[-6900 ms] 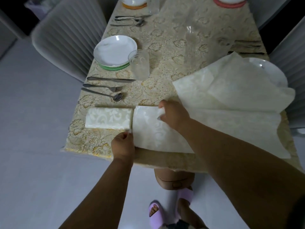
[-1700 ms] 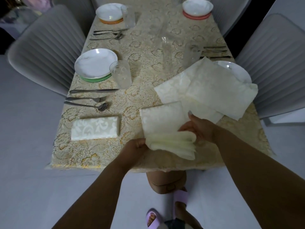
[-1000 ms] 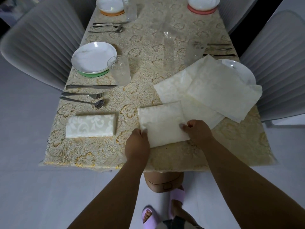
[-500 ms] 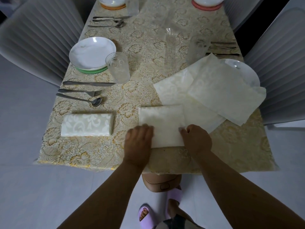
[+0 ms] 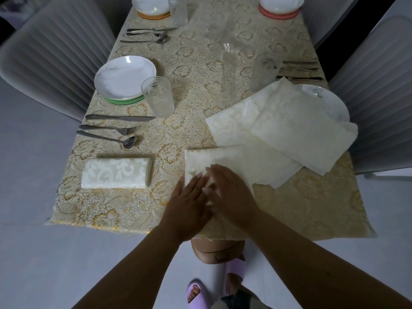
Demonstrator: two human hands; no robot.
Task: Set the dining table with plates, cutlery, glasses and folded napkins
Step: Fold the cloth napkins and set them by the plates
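A cream napkin (image 5: 214, 159), partly folded, lies near the table's front edge. My left hand (image 5: 189, 199) presses flat on its lower left part, and my right hand (image 5: 231, 195) lies flat over it beside the left, fingers straight. A finished folded napkin (image 5: 116, 172) rests to the left. Two unfolded napkins (image 5: 296, 128) overlap at the right, and they cover part of a white plate (image 5: 332, 103). At the left, a white plate on a green mat (image 5: 124, 76) has a glass (image 5: 158, 97) and a knife, fork and spoon (image 5: 111, 130) beside it.
The gold patterned tablecloth (image 5: 312, 204) covers the table. Far settings carry a plate on an orange mat (image 5: 151, 5) and one on a red mat (image 5: 281, 5). Two clear glasses (image 5: 263, 72) stand mid-right near cutlery (image 5: 298, 70). Grey chairs (image 5: 51, 61) flank both sides.
The napkin has been folded smaller and laid flat. Both hands went from pinching its lower corners to lying flat on it, the right hand sliding left next to the left hand.
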